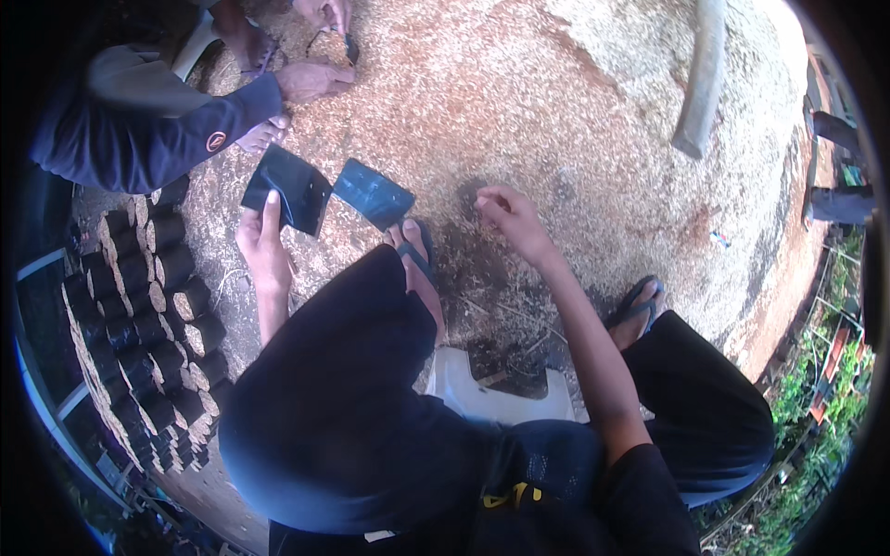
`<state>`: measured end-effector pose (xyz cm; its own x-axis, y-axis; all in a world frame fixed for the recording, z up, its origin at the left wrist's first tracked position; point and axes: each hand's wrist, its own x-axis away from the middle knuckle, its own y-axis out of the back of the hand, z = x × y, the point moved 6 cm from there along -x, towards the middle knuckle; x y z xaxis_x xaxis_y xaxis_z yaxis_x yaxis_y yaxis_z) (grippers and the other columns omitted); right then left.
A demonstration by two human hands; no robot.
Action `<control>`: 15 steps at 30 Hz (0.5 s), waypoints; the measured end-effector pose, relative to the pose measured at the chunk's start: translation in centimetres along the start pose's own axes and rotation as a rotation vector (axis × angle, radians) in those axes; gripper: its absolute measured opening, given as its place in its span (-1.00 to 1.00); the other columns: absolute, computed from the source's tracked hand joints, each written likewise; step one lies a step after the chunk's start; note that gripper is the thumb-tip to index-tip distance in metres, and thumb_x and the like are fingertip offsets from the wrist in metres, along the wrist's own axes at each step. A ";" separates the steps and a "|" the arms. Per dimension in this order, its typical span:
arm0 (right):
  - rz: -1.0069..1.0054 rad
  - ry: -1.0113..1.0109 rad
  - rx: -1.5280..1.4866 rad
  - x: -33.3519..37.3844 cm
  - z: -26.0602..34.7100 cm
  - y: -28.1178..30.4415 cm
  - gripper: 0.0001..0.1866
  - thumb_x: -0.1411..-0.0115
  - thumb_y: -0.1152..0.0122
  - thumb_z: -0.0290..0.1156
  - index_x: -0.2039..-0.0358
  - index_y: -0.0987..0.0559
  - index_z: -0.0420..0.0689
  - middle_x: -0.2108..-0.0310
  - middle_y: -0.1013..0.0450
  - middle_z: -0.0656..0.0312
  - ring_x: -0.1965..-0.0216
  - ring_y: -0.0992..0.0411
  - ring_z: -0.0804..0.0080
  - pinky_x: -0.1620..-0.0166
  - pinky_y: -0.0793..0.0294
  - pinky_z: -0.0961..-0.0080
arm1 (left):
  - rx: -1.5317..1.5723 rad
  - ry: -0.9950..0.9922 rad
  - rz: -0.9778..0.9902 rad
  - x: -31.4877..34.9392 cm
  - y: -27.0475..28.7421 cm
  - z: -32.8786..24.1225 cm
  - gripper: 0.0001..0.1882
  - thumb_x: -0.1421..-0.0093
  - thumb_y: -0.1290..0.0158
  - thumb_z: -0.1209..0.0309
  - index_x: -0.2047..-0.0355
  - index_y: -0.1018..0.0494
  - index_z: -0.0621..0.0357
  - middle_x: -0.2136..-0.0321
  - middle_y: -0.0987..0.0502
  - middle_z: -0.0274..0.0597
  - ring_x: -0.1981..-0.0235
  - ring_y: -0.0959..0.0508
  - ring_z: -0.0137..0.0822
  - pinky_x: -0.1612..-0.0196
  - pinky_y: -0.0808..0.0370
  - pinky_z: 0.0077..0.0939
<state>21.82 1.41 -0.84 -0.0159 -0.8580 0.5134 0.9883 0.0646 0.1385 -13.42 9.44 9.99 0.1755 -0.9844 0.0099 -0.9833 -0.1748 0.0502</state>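
Observation:
My left hand [263, 248] grips a flat, dark plastic grow bag [295, 196] by its near edge, thumb on top. Just right of it, a second dark plastic bag [373, 195] lies flat on the ground beside my sandalled foot. Over the pale, husk-like loose material [538, 120], my right hand [514, 224] is raised with its fingers curled in. Whether anything is inside those fingers is hidden. Between my legs shows the white plastic stool [501, 400].
Several filled black bags [153, 324] are stacked at the left. A co-worker's sleeved arm [213, 125] and hands reach in at the upper left, holding a small dark item. A thick grey pipe-like piece [702, 83] lies at the upper right. Another person's legs [839, 199] stand at the right edge.

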 end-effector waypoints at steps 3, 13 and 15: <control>-0.010 -0.017 0.116 3.0 2.0 4.2 -0.61 -0.38 -0.07 -0.11 -0.08 -0.49 -0.08 0.08 -0.53 0.26 0.19 -0.50 0.50 0.15 -0.47 0.49 | -0.327 -0.025 0.312 -1.4 -4.6 -5.9 -0.76 -0.38 -0.05 0.39 0.07 -0.52 0.32 0.18 -0.60 -0.27 0.18 -0.52 -0.57 0.02 -0.42 -0.62; -0.067 0.253 -0.109 10.0 9.2 7.2 -0.65 -0.43 0.00 -0.22 -0.11 -0.47 -0.10 0.05 -0.54 0.20 0.16 -0.48 0.52 0.13 -0.49 0.54 | -0.389 0.091 1.143 2.6 -21.1 -12.1 -0.75 -0.32 -0.11 0.40 0.04 -0.55 0.23 0.31 -0.65 -0.22 0.37 -0.58 -0.47 0.26 -0.53 -0.57; -0.117 0.364 -0.151 10.7 10.2 7.3 -0.65 -0.40 -0.06 -0.25 -0.11 -0.46 -0.12 0.05 -0.53 0.19 0.14 -0.47 0.52 0.12 -0.50 0.52 | -0.439 0.251 1.238 4.8 -23.1 -10.1 -0.70 -0.34 -0.10 0.32 0.01 -0.54 0.22 0.26 -0.64 -0.28 0.27 -0.58 -0.49 0.19 -0.51 -0.56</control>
<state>27.28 -2.08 14.25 -0.1019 -0.9811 0.1642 0.9946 -0.0968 0.0385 10.63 8.95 18.93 -0.7642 -0.4509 0.4612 -0.4117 0.8914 0.1894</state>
